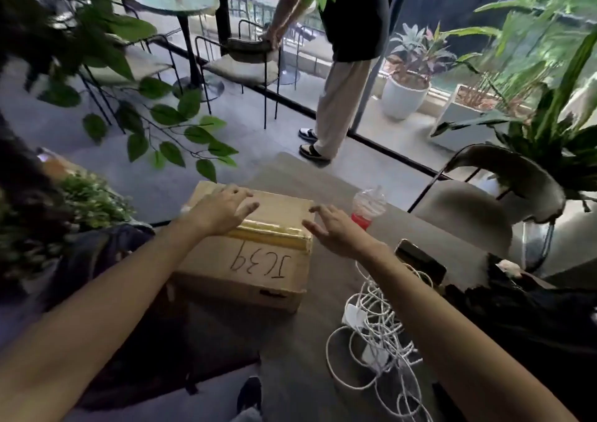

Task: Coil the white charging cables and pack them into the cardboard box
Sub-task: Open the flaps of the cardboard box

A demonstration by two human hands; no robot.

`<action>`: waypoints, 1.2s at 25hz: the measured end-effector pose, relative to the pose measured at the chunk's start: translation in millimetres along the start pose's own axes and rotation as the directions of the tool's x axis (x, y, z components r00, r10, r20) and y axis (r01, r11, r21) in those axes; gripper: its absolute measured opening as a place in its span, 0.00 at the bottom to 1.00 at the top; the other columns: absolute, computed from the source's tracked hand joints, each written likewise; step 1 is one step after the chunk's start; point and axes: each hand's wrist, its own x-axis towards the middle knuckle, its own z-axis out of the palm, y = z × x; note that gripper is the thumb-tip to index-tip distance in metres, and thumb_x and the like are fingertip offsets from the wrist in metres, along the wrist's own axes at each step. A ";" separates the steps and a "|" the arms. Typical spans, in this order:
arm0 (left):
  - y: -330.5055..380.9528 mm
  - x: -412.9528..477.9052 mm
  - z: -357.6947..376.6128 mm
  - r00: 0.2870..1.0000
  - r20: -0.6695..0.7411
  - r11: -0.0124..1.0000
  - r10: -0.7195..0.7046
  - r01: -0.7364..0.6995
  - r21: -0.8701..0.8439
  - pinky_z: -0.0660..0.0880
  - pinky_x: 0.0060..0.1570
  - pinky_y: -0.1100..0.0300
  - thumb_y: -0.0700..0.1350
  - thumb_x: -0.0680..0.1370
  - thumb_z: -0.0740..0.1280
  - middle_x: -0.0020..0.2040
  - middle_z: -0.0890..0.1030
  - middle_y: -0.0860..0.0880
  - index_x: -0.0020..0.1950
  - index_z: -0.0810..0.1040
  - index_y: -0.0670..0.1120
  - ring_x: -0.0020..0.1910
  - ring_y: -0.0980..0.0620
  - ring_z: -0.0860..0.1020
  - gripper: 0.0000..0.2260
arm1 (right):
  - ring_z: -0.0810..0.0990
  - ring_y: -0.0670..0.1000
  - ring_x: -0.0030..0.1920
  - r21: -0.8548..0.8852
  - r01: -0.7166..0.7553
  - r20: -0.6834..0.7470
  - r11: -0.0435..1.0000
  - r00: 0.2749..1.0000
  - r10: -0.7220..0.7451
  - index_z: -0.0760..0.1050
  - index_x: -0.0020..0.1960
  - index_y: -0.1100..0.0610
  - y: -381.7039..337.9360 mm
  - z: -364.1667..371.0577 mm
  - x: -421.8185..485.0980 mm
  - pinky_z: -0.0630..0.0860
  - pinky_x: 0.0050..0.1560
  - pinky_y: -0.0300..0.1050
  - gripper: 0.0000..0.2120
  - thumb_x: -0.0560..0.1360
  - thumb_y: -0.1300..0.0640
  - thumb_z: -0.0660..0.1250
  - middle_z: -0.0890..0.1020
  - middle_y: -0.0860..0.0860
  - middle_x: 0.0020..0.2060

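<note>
Head view: the closed box (258,270), marked JC39, stands on the desk (429,224). The left grip (223,210) lies flat on its taped top, fingers spread. The right grip (336,231) is also spread and holds nothing, at the box's upper right edge; whether it touches is unclear. The cables (378,334) lie tangled on the desk right of the box, under the right forearm.

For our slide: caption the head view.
Left hand and right hand at closed brown cardboard box; tangled white charging cables beside.
</note>
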 end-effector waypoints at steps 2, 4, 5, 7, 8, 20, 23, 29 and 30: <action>-23.5 -5.4 6.3 0.993 0.039 0.993 -0.113 0.113 -0.012 0.62 0.71 0.42 0.64 0.81 0.50 0.73 0.67 0.43 0.75 0.66 0.52 0.72 0.40 0.65 0.27 | 0.72 0.60 0.68 0.009 -0.022 0.069 1.000 0.997 0.021 0.66 0.72 0.56 -10.1 12.2 9.7 0.68 0.69 0.53 0.25 0.82 0.43 0.59 0.71 0.60 0.70; -44.5 -12.7 18.1 0.979 0.093 0.982 -0.184 0.187 -0.024 0.61 0.71 0.41 0.65 0.80 0.51 0.72 0.66 0.41 0.74 0.66 0.52 0.72 0.38 0.64 0.27 | 0.73 0.62 0.66 -0.064 -0.030 0.125 0.997 0.991 0.038 0.67 0.72 0.56 -18.6 25.2 13.6 0.70 0.67 0.55 0.22 0.82 0.46 0.60 0.72 0.60 0.69; -51.1 -14.9 25.2 0.976 0.114 0.982 -0.187 0.190 -0.019 0.61 0.71 0.41 0.65 0.80 0.51 0.71 0.67 0.41 0.73 0.67 0.52 0.72 0.38 0.64 0.27 | 0.74 0.63 0.64 -0.116 -0.028 0.127 0.993 0.991 0.043 0.69 0.70 0.56 -20.5 31.3 16.8 0.71 0.66 0.57 0.20 0.82 0.49 0.59 0.73 0.60 0.68; -56.5 -21.0 31.1 0.977 0.129 0.985 -0.171 0.171 0.005 0.61 0.71 0.41 0.64 0.80 0.51 0.69 0.69 0.41 0.70 0.69 0.53 0.71 0.39 0.65 0.24 | 0.76 0.63 0.60 -0.209 -0.038 0.107 0.977 0.992 0.061 0.73 0.66 0.56 -26.2 38.5 21.6 0.74 0.62 0.59 0.16 0.80 0.54 0.59 0.76 0.60 0.64; -53.8 -22.7 28.2 0.980 0.119 0.987 -0.158 0.158 0.012 0.62 0.70 0.41 0.63 0.81 0.51 0.68 0.70 0.42 0.69 0.70 0.53 0.70 0.40 0.65 0.23 | 0.77 0.63 0.59 -0.220 -0.061 0.103 0.974 0.991 0.086 0.74 0.64 0.55 -28.6 37.3 23.8 0.75 0.61 0.59 0.15 0.79 0.56 0.59 0.77 0.60 0.62; -19.1 -77.8 -49.3 0.802 0.593 0.964 -0.078 0.213 -0.161 0.81 0.34 0.56 0.58 0.80 0.64 0.48 0.79 0.47 0.55 0.76 0.50 0.42 0.50 0.82 0.13 | 0.78 0.48 0.40 0.034 0.157 0.277 0.987 0.948 -0.160 0.84 0.53 0.58 -71.3 34.2 32.6 0.72 0.42 0.40 0.10 0.77 0.60 0.65 0.84 0.52 0.44; -7.5 -83.6 -12.6 0.892 0.452 0.998 -0.028 -0.003 0.067 0.76 0.39 0.56 0.58 0.80 0.60 0.57 0.80 0.49 0.65 0.74 0.55 0.46 0.49 0.81 0.16 | 0.80 0.51 0.46 -0.165 0.251 0.340 0.954 0.922 -0.184 0.83 0.55 0.53 -91.2 63.4 31.6 0.71 0.45 0.41 0.11 0.79 0.54 0.63 0.85 0.50 0.51; -14.7 -87.5 42.6 0.954 0.256 0.904 0.156 -0.243 0.352 0.68 0.37 0.55 0.59 0.82 0.55 0.52 0.83 0.47 0.56 0.78 0.53 0.46 0.45 0.81 0.16 | 0.81 0.56 0.51 -0.308 0.267 0.371 0.913 0.918 -0.143 0.80 0.60 0.52 -96.1 78.5 31.3 0.80 0.51 0.52 0.16 0.81 0.46 0.59 0.83 0.54 0.55; -15.9 -87.1 43.1 0.957 0.228 0.894 0.180 -0.256 0.369 0.67 0.36 0.55 0.58 0.82 0.55 0.51 0.83 0.47 0.55 0.78 0.53 0.45 0.45 0.81 0.15 | 0.81 0.57 0.50 -0.326 0.267 0.363 0.907 0.921 -0.141 0.79 0.59 0.52 -95.9 79.0 30.9 0.79 0.48 0.52 0.16 0.81 0.44 0.58 0.83 0.54 0.54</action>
